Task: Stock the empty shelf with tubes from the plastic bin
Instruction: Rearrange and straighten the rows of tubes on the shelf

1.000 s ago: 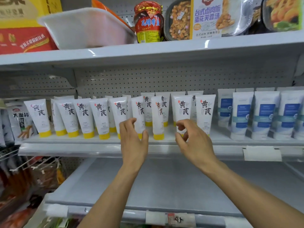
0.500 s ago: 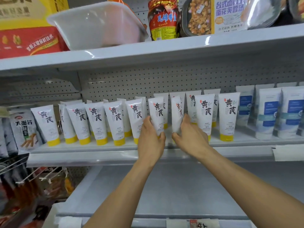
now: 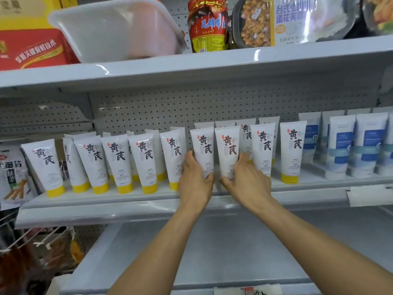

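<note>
Both hands have closed in since a moment ago, when they were just reaching the row; now each has a tube. On the middle shelf (image 3: 127, 201), the left hand (image 3: 194, 182) has its grip wrapped round the lower half of one white tube (image 3: 203, 149), thumb on its left edge and fingers at its base. Just right of it, the right hand (image 3: 246, 184) is clamped on the neighbouring tube (image 3: 227, 150), fingers curled under its cap end and thumb up its right side. These two tubes stand upright, touching side by side.

Left and right of the held pair runs a row of matching tubes (image 3: 117, 160): smooth, glossy white plastic, flat and crimped at the top, tapering down to round yellow caps they stand on, each printed with bold black characters. More stand behind. Further right of the pair are white tubes with blue labels (image 3: 340, 147).

Behind the row is a grey perforated metal back panel (image 3: 212, 105). Above it, on the top shelf (image 3: 212, 64), sits a translucent white plastic bin (image 3: 114, 33), rounded at the corners; I cannot tell what is inside. Right of the bin stands a jar with a red label (image 3: 207, 26).
</note>
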`<move>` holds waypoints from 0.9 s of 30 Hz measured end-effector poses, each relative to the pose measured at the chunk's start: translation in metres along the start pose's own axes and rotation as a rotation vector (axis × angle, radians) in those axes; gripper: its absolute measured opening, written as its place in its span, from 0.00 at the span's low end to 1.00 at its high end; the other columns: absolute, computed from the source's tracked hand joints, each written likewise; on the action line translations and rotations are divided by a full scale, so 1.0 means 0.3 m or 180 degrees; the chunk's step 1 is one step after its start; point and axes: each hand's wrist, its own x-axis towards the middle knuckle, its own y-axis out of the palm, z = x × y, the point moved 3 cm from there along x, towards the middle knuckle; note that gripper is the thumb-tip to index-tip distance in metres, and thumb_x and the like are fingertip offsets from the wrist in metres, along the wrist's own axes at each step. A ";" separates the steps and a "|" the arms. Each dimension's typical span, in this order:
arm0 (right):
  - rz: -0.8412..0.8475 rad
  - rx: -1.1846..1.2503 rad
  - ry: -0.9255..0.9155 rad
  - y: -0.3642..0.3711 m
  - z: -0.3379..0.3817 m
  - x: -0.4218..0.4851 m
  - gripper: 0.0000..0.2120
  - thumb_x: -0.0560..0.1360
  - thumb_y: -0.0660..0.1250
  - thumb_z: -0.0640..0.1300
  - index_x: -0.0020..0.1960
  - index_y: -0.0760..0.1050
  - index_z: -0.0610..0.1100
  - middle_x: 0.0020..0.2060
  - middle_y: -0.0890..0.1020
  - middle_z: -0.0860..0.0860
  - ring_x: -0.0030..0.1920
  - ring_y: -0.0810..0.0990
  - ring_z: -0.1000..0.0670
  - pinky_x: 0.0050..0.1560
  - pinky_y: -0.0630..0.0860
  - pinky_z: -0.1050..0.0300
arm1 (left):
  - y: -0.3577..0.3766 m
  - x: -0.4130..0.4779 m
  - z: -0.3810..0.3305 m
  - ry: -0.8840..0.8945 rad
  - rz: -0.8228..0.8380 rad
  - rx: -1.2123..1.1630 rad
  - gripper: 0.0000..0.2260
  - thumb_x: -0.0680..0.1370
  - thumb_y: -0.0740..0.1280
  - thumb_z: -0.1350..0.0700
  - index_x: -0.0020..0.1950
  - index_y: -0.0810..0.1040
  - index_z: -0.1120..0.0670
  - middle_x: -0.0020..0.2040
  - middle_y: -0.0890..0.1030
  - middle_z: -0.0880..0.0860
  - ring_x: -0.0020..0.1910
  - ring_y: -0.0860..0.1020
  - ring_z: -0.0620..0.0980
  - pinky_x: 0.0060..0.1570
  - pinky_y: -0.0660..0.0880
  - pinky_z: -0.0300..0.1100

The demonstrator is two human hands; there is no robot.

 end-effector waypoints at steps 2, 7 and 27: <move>0.0009 -0.0066 -0.0002 -0.004 -0.004 -0.001 0.25 0.76 0.65 0.55 0.62 0.60 0.39 0.55 0.80 0.45 0.55 0.79 0.41 0.41 0.66 0.53 | -0.004 -0.004 0.002 0.0017 0.0089 -0.0071 0.32 0.73 0.71 0.55 0.71 0.58 0.54 0.66 0.73 0.53 0.64 0.73 0.53 0.55 0.71 0.45; -0.0026 -0.0101 0.0095 -0.012 -0.015 0.003 0.27 0.76 0.65 0.53 0.64 0.60 0.38 0.54 0.80 0.43 0.54 0.80 0.40 0.41 0.68 0.53 | -0.011 -0.008 -0.005 0.0045 0.0247 -0.0129 0.31 0.73 0.70 0.55 0.70 0.58 0.53 0.64 0.75 0.52 0.61 0.75 0.54 0.54 0.72 0.45; 0.0072 0.0179 0.0227 -0.018 -0.022 -0.012 0.25 0.74 0.69 0.52 0.60 0.60 0.39 0.54 0.80 0.41 0.55 0.79 0.38 0.48 0.75 0.48 | -0.021 -0.010 0.000 0.0158 0.0442 -0.0327 0.34 0.72 0.73 0.54 0.72 0.58 0.52 0.65 0.76 0.51 0.61 0.76 0.51 0.58 0.75 0.50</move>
